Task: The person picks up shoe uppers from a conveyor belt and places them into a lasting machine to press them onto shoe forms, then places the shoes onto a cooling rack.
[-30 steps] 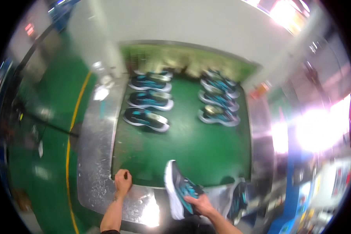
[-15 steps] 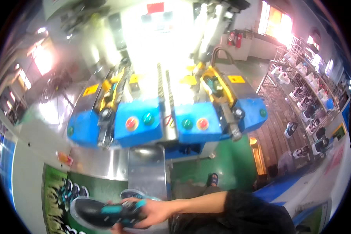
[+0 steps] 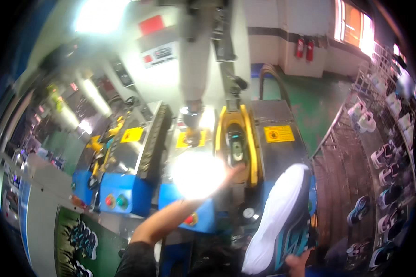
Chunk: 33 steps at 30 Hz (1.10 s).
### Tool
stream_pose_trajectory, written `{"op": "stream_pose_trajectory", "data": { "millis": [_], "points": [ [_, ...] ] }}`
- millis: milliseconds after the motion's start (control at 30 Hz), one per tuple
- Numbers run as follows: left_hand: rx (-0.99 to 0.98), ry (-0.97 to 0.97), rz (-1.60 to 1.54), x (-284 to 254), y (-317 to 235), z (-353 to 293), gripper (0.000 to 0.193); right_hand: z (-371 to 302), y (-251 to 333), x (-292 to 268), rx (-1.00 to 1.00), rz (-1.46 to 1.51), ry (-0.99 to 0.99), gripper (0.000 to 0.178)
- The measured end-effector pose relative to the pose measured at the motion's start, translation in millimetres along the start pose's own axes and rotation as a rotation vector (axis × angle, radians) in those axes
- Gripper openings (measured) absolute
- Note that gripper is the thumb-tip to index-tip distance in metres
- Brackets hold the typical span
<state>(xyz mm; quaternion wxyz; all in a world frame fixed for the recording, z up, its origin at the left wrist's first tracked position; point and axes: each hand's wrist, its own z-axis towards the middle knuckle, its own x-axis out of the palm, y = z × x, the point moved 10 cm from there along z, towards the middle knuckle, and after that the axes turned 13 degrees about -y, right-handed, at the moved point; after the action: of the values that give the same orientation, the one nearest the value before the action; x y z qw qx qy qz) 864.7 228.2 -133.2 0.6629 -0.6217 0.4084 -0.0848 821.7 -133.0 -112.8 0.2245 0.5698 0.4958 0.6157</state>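
Against machinery point(image 3: 134, 189), grasping sneaker point(image 3: 275, 221) in right hand point(image 3: 300, 261), steep-axis, up-left of grip. Nearer mounted shoe point(image 3: 236, 138) with left hand point(image 3: 229, 174) (can't tell grip).

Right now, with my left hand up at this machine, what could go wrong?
Your left hand is close to the yellow-sided holder and might get pinched if that closes. Your left forearm passes near a red button and could bump it. The white-soled shoe in your right hand might knock the blue housing behind it.
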Motion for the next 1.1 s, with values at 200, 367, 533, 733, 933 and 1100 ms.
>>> {"op": "stream_pose_trajectory", "data": {
  "millis": [200,367,533,733,933,1100],
  "points": [
    [0.145,-0.333,0.218,68,17,147,0.078,-2,-28,-49,0.275,-0.173,-0.416,0.047],
    [0.065,0.061,0.2,8,-15,154,0.054,9,-30,-46,0.263,-0.321,-0.195,0.07],
    [-0.086,0.056,-0.151,-87,-11,-2,0.068,43,-40,4,0.184,-0.453,-0.197,0.065],
    [-0.13,-0.308,-0.691,-241,95,-225,0.082,186,-102,221,0.71,-0.467,0.173,0.031],
    [-0.603,-0.933,-0.8,-280,215,-345,0.07,327,-170,266,-0.557,-1.321,0.033,0.056],
    [-0.938,-1.145,-0.747,-269,260,-402,0.06,319,-214,304,-0.394,-1.472,0.33,0.06]
  ]
}}
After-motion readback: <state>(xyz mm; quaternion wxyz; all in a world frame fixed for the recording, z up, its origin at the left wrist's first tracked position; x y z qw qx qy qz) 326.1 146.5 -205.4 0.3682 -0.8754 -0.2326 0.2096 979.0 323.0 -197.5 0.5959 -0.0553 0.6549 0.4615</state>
